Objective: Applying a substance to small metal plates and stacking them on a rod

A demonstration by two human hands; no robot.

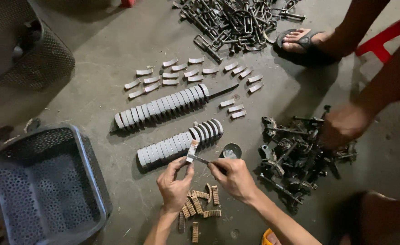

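The left hand (175, 181) pinches a small curved grey metal shoe piece (192, 151) between thumb and fingertips, held upright just above the concrete floor (109, 50). The right hand (234, 178) is clenched around a thin dark-handled tool (204, 161), whose tip meets the piece from the right. The tool's long axis runs roughly level, pointing left toward the piece; both hands are close together, the left the nearer to it.

Directly beyond the hands lie two long rows of stacked grey curved pieces (163, 105), running up and to the right. Tan ribbed lining strips (200, 204) lie scattered below the hands. A small dark round dish (231, 151) sits just right of the tool. A pile of black metal assemblies (295, 159) lies to the right, where another person's hand (343, 124), blurred, reaches in. A grey perforated plastic basket (50, 186) stands at left.
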